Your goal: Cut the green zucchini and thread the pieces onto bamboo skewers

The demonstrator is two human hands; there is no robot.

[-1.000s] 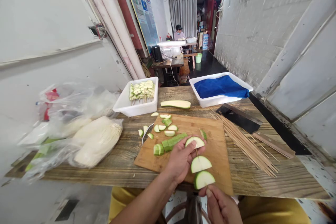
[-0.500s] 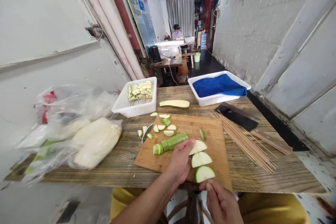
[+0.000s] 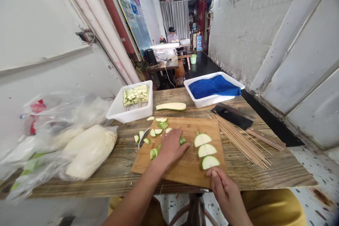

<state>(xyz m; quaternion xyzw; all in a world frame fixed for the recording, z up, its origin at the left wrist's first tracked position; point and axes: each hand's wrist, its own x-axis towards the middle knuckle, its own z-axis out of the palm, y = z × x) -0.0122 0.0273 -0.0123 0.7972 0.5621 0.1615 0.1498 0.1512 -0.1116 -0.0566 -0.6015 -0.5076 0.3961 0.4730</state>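
My right hand [image 3: 224, 187] pinches the near end of a thin skewer that carries three half-round zucchini slices [image 3: 207, 150] in a row over the right part of the wooden cutting board [image 3: 185, 171]. My left hand [image 3: 172, 144] reaches palm down over the board with its fingers stretched out and the thumb apart. Beneath it lies a row of cut zucchini, mostly covered; one green end [image 3: 182, 140] shows beside the fingers. Several small zucchini pieces [image 3: 158, 131] are scattered at the board's far left.
A white tray [image 3: 129, 114] of skewered slices stands behind left; another white tray [image 3: 202, 103] holds a blue cloth. Half a zucchini [image 3: 171, 106] lies between. At right are a cleaver [image 3: 233, 116] and bamboo skewers [image 3: 241, 141]; at left, plastic bags [image 3: 90, 152]. A person [image 3: 172, 35] sits far back.
My left hand has left the top slice on the skewer and moved left onto the cut zucchini row. My right hand still holds the skewer. The view has shifted slightly.
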